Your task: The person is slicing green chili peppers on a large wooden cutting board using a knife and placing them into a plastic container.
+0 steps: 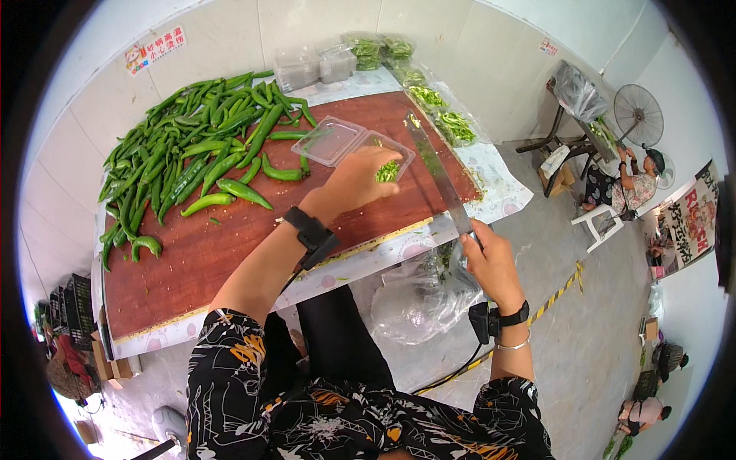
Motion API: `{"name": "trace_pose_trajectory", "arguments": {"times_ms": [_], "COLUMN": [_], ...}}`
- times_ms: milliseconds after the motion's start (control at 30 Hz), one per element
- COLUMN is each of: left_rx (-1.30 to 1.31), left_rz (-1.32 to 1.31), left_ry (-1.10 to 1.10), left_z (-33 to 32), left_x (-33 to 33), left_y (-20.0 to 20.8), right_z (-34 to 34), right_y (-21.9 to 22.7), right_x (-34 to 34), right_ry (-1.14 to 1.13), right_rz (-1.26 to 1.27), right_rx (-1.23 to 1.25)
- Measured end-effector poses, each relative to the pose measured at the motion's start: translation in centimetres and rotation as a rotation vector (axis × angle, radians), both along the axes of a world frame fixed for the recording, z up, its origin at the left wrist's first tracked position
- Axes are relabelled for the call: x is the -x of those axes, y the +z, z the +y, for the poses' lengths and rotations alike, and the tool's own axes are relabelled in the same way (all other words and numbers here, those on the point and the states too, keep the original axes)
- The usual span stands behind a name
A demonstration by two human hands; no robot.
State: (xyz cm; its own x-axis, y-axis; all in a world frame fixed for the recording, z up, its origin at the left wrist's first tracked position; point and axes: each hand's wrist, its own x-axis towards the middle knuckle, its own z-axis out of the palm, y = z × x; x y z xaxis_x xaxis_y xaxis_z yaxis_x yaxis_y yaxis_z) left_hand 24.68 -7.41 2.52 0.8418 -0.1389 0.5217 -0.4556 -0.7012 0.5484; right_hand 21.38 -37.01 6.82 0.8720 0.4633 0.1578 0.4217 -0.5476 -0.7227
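A clear plastic clamshell box (334, 142) lies open on the reddish-brown board (230, 249), its lid to the left. My left hand (359, 182) is over the box's right half, thumb and fingers apart in a curve. Chopped green pepper (387, 171) shows between them, seemingly inside the box. My right hand (492, 261) grips the handle of a long knife (441, 172) at the board's right side. Its blade points away from me, with green bits stuck near the tip. To the left spreads a large heap of whole green peppers (192, 146).
Stacked empty clear boxes (297, 69) and filled boxes (452, 126) line the far and right table edges. A clear plastic bag (418, 303) hangs below the near edge. Beyond stand a fan (638, 115) and a seated person (632, 184). Black crates (77, 307) are at left.
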Motion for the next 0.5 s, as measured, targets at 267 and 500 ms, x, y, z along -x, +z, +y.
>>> {"name": "trace_pose_trajectory", "arguments": {"times_ms": [267, 500], "left_rx": [-0.103, -0.095], "left_rz": [-0.051, -0.257], "left_ry": [0.002, 0.286], "left_z": [-0.6, 2.7], "left_x": [0.0, -0.4], "left_y": [-1.1, -2.1], "right_z": [0.1, -0.2], "right_y": [0.2, -0.4], "right_x": [0.5, 0.4], "right_ry": [-0.015, 0.007], "right_rz": [0.075, 0.023], "right_rx": [0.014, 0.001]}}
